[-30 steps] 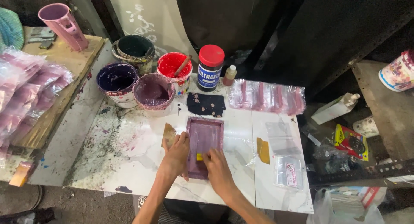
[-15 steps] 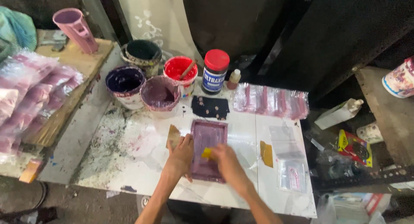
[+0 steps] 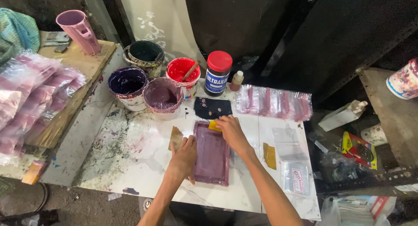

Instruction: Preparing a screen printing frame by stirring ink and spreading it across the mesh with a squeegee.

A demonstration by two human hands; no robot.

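A small purple-stained printing frame (image 3: 212,154) lies flat on the paint-spattered white table (image 3: 130,156). My left hand (image 3: 184,156) presses down on the frame's left edge. At the frame's far end, my right hand (image 3: 230,129) grips a small yellow squeegee (image 3: 214,125). A dark cloth (image 3: 212,107) lies just beyond the frame.
Paint buckets stand at the back: dark purple (image 3: 126,85), mauve (image 3: 163,97), red with a stick (image 3: 182,73), dark green (image 3: 145,55). A red-lidded jar (image 3: 217,73) and a small bottle (image 3: 237,80) are beside them. Printed plastic bags (image 3: 273,102) lie right, more bags (image 3: 30,95) left.
My right hand has moved the yellow squeegee from the frame's middle up to its far end. My left hand stays on the frame's left edge.
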